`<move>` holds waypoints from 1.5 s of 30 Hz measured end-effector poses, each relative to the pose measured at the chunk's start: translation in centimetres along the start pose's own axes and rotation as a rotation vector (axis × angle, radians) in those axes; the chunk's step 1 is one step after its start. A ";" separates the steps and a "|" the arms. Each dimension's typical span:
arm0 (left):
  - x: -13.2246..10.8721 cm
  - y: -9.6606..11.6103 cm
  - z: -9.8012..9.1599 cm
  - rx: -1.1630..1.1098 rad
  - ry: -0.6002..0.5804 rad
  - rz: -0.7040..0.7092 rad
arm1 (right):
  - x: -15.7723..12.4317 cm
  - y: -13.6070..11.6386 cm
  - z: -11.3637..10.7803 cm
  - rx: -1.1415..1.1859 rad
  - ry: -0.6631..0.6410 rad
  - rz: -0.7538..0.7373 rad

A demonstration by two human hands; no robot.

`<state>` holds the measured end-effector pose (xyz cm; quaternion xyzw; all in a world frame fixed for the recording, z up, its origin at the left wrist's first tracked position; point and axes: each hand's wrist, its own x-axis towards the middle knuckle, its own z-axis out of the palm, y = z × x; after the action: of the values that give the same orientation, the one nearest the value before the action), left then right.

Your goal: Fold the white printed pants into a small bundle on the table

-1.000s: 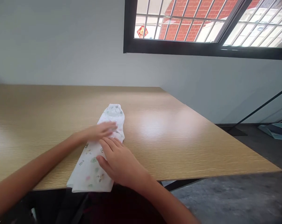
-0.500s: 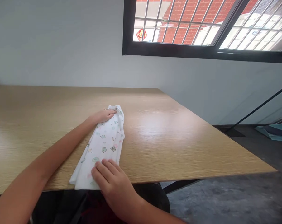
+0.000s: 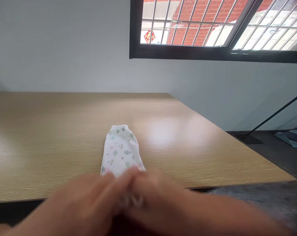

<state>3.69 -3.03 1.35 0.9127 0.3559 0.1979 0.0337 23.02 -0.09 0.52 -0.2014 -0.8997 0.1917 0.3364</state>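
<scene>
A folded white garment (image 3: 122,149) with small green and pink prints lies on the wooden table, its narrow gathered end pointing away from me. Its near part is hidden behind my hands. My left hand (image 3: 89,196) and my right hand (image 3: 155,193) meet in front of the garment at the table's near edge, close to the camera. Both are smeared by motion, and their fingers do not show clearly. Whether either one grips the cloth cannot be made out.
The wooden table (image 3: 52,131) reaches back to a pale wall (image 3: 64,49). Its right edge slants toward me above a grey floor (image 3: 256,196). A barred window (image 3: 187,52) is set in the wall. A black pole (image 3: 273,114) leans beyond the table at right.
My left hand has come back from the garment's far end to beside my right hand. The garment now lies straighter and looks shorter and wider, its far end nearer to me.
</scene>
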 end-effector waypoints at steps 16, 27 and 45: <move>7.9 -10.3 5.1 -0.095 -0.181 0.073 | 3.1 11.4 -1.7 -0.209 -0.281 -0.071; 15.6 -18.5 6.7 0.196 -0.305 -0.065 | -1.6 7.9 -0.5 -0.217 -0.528 -0.032; 2.3 -7.2 3.4 -0.183 -0.193 -0.094 | -2.4 6.6 -2.5 -0.301 -0.024 -0.015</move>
<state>1.93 4.11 -2.50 0.9030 0.3737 0.1392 0.1600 27.96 4.86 -2.18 -0.2406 -0.9237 0.0546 0.2931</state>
